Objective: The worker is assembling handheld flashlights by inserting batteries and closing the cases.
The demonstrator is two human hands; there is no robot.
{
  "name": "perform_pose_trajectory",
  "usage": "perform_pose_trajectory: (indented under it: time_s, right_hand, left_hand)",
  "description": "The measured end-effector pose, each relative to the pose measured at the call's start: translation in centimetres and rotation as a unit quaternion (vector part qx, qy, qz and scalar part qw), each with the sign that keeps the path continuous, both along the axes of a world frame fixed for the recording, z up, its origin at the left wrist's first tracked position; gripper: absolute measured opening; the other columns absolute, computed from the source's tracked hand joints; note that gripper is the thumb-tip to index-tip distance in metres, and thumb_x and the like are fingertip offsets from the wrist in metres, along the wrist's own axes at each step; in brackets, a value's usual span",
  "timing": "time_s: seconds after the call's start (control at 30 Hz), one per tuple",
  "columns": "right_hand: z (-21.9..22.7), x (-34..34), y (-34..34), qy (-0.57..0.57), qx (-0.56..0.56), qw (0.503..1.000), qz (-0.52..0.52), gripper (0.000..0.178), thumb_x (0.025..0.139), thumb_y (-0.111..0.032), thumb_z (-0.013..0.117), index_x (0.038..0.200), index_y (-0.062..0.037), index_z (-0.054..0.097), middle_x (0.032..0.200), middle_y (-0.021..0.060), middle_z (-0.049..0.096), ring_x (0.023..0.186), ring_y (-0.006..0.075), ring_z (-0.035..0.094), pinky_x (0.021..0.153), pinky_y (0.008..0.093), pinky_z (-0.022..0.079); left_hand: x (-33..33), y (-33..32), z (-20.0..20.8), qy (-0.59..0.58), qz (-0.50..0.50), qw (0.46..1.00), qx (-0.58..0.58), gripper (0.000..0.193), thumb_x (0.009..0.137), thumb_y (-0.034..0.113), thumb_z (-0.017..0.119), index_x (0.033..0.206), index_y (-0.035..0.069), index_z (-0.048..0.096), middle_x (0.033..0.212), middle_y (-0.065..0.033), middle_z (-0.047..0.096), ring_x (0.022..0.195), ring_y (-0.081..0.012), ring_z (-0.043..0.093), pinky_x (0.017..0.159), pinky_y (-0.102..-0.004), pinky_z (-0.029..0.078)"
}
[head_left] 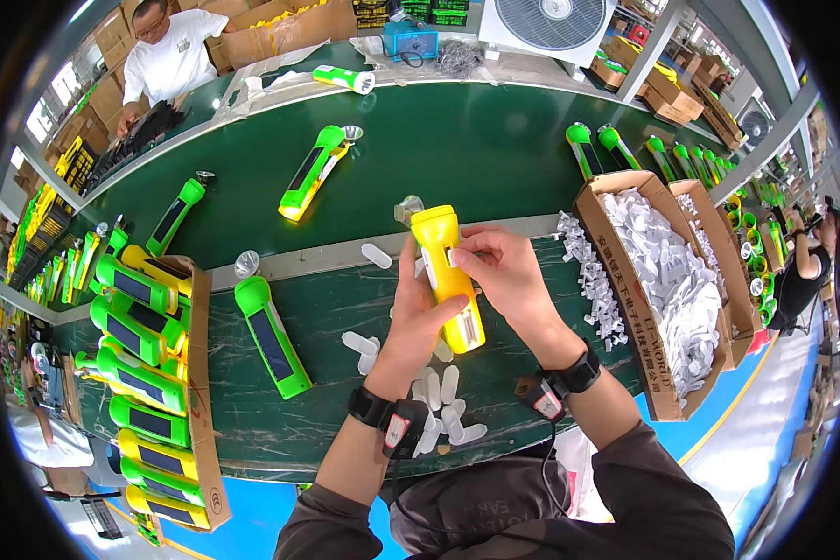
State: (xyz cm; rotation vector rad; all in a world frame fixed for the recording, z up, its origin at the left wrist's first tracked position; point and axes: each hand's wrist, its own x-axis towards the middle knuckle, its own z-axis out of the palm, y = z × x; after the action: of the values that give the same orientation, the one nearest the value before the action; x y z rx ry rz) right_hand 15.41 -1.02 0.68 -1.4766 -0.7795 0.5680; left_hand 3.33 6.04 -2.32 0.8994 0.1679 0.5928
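My left hand (411, 327) is wrapped round a yellow flashlight (452, 289), held upright and slightly tilted above the dark green worktop (345, 429). A clear reflector head (408, 209) sits off the flashlight's open top, beside the rim. My right hand (513, 280) has its thumb and fingertips pinched together against the flashlight's upper side. Whatever small piece lies between those fingertips is mostly hidden. Loose white oval covers (451, 383) are scattered below my hands, with another oval cover (376, 255) left of the flashlight. A green flashlight with a dark panel (273, 338) lies to the left.
At right stands a cardboard box (625, 308) full of white parts, beside a heap of small white pieces (590, 280). A carton (201, 383) of flashlights stands at left. Beyond runs a green belt (457, 140) carrying flashlights (314, 174). Another person (173, 61) works across it.
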Motion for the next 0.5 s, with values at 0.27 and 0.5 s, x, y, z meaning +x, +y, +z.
perform_pose_trajectory:
  time_s: [0.27, 0.5]
  right_hand:
    - [-1.0, -0.4, 0.6, -0.042, 0.013, 0.999, -0.009, 0.033, 0.086, -0.007, 0.067, 0.112, 0.0091, 0.057, 0.099, 0.0141, 0.067, 0.086, 0.0163, 0.065, 0.075, 0.0276, 0.053]
    - [-1.2, -0.5, 1.0, 0.054, 0.044, 0.997, 0.034, 0.044, 0.087, -0.01, 0.066, 0.124, 0.0083, 0.052, 0.097, 0.0165, 0.068, 0.09, 0.0182, 0.065, 0.078, 0.0293, 0.052]
  left_hand:
    - [-0.2, 0.3, 0.0, 0.021, -0.002, 1.0, 0.013, 0.094, 0.076, -0.007, 0.061, 0.152, 0.014, 0.008, 0.132, -0.0133, 0.045, 0.125, -0.0259, 0.046, 0.102, -0.0384, 0.041]
    - [0.1, 0.2, -0.3, 0.012, -0.003, 1.0, 0.019, 0.087, 0.077, -0.009, 0.056, 0.151, 0.012, 0.015, 0.134, -0.0097, 0.044, 0.125, -0.0216, 0.047, 0.102, -0.0351, 0.041]
